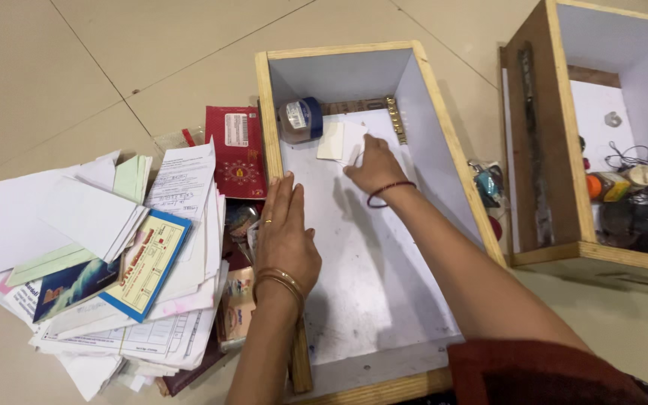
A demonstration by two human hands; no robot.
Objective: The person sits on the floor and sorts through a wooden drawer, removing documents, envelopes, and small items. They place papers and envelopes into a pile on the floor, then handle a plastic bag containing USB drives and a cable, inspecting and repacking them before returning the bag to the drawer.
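Inside the wooden drawer [429, 97], the right hand [375, 166] touches seemingly flat cards [339, 140].

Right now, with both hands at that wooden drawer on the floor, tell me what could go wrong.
1. The right hand presses small white cards beside a lidded jar lying in the drawer's far corner; a sweep might set it rolling.
2. The left hand rests on the drawer's wooden side, right next to the loose paper pile; a nudge may scatter it further.

Jar [300, 118] and cards [341, 140] in the near drawer's [429, 97] far end, paper pile [106, 262] to its left, second drawer [538, 150] right.
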